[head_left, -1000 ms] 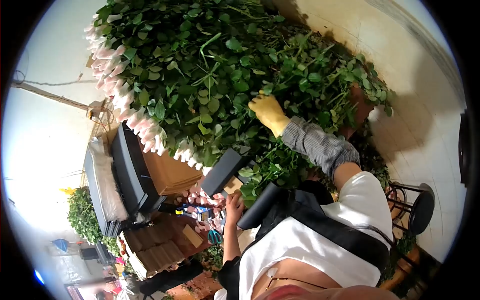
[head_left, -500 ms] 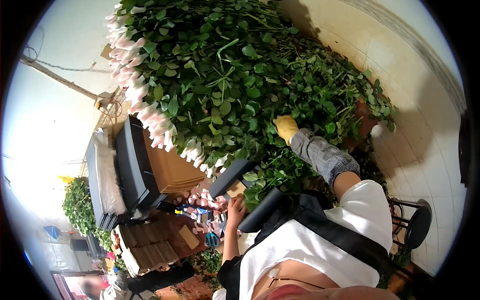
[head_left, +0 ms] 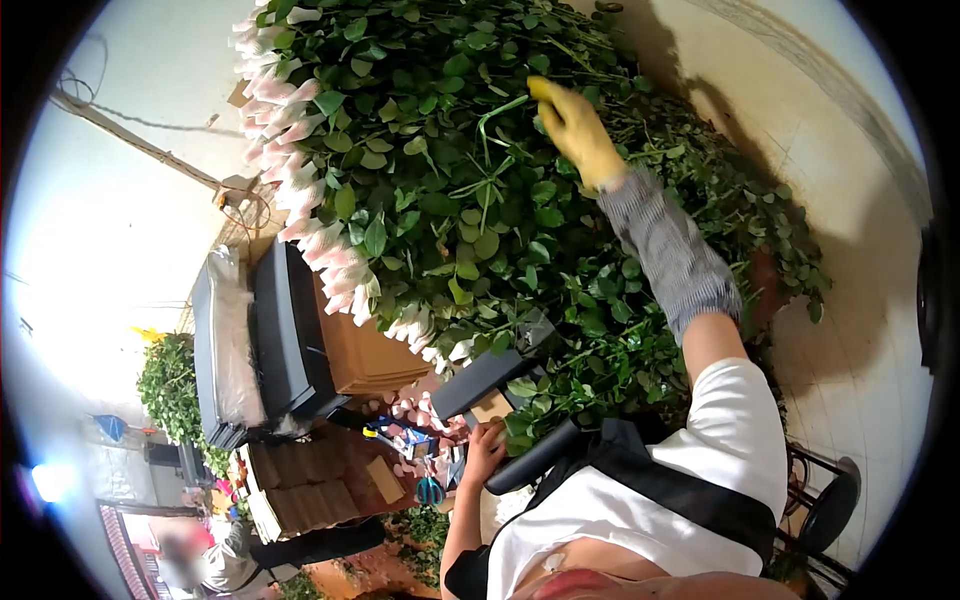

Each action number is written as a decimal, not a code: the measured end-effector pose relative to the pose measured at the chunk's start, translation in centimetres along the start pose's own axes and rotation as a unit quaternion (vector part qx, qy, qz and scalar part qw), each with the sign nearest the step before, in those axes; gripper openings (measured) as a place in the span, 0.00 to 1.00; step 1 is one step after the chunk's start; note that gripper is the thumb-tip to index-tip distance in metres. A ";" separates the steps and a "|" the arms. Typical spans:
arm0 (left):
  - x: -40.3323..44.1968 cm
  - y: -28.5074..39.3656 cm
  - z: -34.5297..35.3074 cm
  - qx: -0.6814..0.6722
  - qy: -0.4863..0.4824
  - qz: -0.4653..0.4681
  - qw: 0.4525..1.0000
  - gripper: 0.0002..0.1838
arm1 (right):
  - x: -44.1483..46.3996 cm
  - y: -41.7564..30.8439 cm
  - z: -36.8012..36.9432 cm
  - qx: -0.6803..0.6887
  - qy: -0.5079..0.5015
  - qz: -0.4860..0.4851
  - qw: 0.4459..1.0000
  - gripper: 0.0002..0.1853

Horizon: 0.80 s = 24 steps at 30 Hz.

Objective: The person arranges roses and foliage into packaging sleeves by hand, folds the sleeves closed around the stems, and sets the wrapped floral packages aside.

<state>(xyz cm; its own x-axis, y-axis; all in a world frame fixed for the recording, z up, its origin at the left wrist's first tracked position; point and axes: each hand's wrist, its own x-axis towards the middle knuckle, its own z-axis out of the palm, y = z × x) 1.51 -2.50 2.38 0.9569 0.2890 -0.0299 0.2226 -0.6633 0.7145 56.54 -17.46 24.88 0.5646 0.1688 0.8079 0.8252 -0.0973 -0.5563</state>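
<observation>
Fingers [head_left: 541,88] of the yellow-gloved right hand [head_left: 582,140] were over heaped, pink-tipped green leafy stems [head_left: 430,185], any grasp unclear; the bare left hand [head_left: 485,453] curled beside brown cardboard [head_left: 490,406], its grip hidden. Any lettering on the blue-and-white packet [head_left: 421,447] was too small to read.

The flowers [head_left: 430,200] lie in a broad, thick heap beneath the right hand [head_left: 582,135], a dense tangle of dark green leaves and stems. Their pale pink heads line one edge, left of that hand and well apart from it. A brighter green strand [head_left: 485,180] lies bent on top, near its fingertips. More leaves spread just beside the left hand [head_left: 485,455], close to a flat brown piece of cardboard [head_left: 490,408].
</observation>
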 end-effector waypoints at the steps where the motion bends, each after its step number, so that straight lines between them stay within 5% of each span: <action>1: 0.0 0.3 -0.2 -0.004 -0.005 -0.014 1.000 0.22 | 2.4 3.1 1.4 -0.067 0.002 0.012 0.998 0.20; 2: 0.0 0.5 -0.2 -0.009 -0.010 -0.027 1.000 0.22 | 4.5 5.3 2.3 -0.197 -0.019 0.003 0.980 0.20; 4: 0.0 0.8 -0.2 0.007 -0.005 -0.022 1.000 0.22 | 5.0 9.8 5.0 -0.248 -0.020 0.015 0.968 0.21; 7: 0.2 0.6 -0.2 0.008 0.003 -0.023 1.000 0.22 | 5.1 7.4 4.8 -0.361 -0.182 0.094 0.910 0.25; 10: 0.0 1.1 -0.3 0.007 -0.006 -0.037 0.999 0.22 | 1.7 7.2 3.1 -0.312 -0.174 0.044 0.933 0.25; 11: 0.0 1.4 -0.5 0.010 -0.007 -0.036 0.999 0.22 | 0.6 7.7 2.5 -0.286 -0.238 0.081 0.925 0.30; 12: 0.2 1.1 -0.4 0.011 -0.005 -0.015 1.000 0.22 | -0.9 7.7 1.7 -0.257 -0.244 0.085 0.931 0.22; 16: 0.1 0.0 -0.1 0.029 -0.003 -0.004 1.000 0.22 | -3.3 4.8 -4.4 -0.233 -0.120 -0.005 0.965 0.10; 20: -0.2 -0.7 0.5 0.029 0.021 0.018 0.999 0.23 | -3.8 -4.0 -12.3 -0.489 -0.035 -0.066 0.869 0.14; 24: -0.1 -0.2 0.4 0.042 0.028 0.015 0.999 0.22 | -6.0 -5.8 -17.6 -0.587 0.078 -0.063 0.803 0.11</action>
<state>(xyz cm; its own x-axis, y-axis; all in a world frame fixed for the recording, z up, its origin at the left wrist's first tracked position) 1.47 -2.71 1.95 0.9516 0.3058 0.0314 0.2122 -0.7274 0.6525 48.59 -35.13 26.66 0.3942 0.1342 0.9092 0.2707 -0.9624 0.0246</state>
